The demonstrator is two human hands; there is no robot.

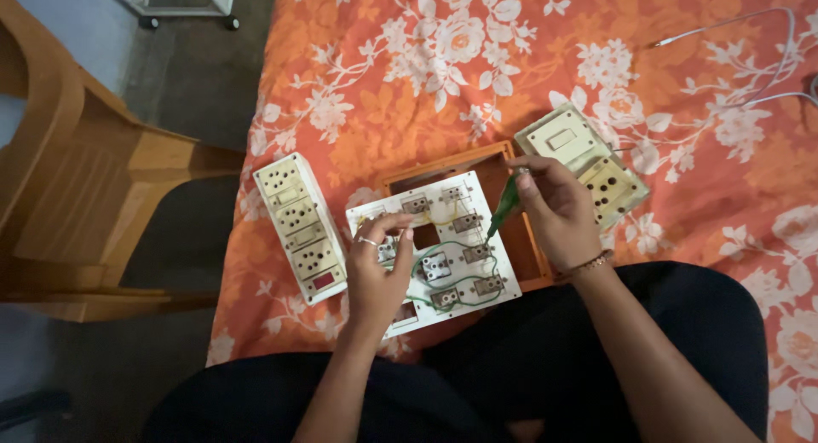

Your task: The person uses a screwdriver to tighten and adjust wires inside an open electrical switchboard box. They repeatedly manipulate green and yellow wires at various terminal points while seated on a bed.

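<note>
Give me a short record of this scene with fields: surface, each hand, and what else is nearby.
Surface: orange floral bedsheet
Left hand: steadies a white switch panel turned wiring side up over an orange box
Right hand: holds a green screwdriver, tip at the panel
Nearby: long socket strip on the left, small switch plate on the right, wooden chair

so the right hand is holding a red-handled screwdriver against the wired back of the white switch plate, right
Not quite: the head view shows the screwdriver has a green handle, not red. The right hand does hold it against the wired back of the white switch plate, while the left hand steadies the plate.
</note>
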